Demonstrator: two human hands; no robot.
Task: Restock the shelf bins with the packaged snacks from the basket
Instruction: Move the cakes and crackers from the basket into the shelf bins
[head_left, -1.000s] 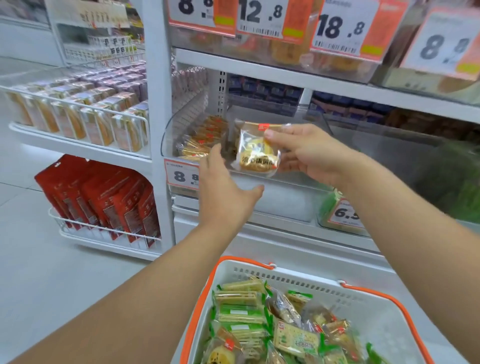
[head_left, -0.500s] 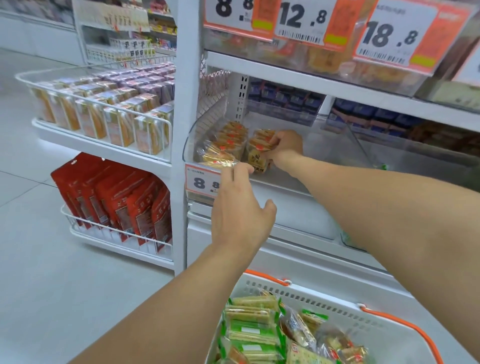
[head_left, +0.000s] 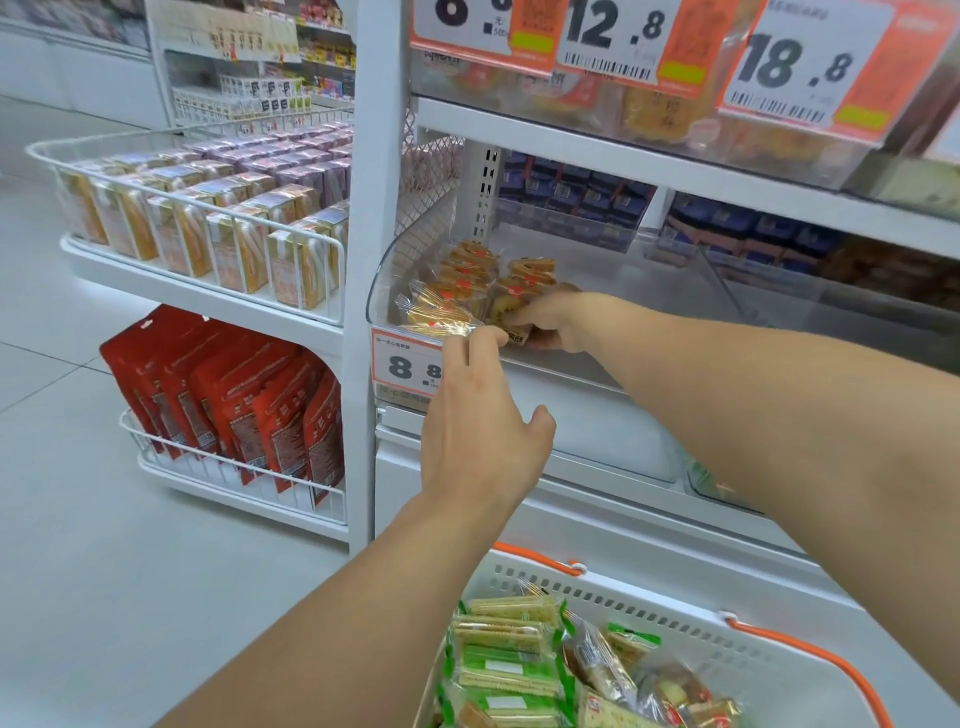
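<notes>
My right hand (head_left: 553, 319) pinches a small gold-wrapped snack pack (head_left: 511, 312) at the front edge of the clear plastic shelf bin (head_left: 384, 280), my left hand (head_left: 480, 415) hangs loose, and the white orange-handled basket (head_left: 717, 629) looks full, so lots remain.
</notes>
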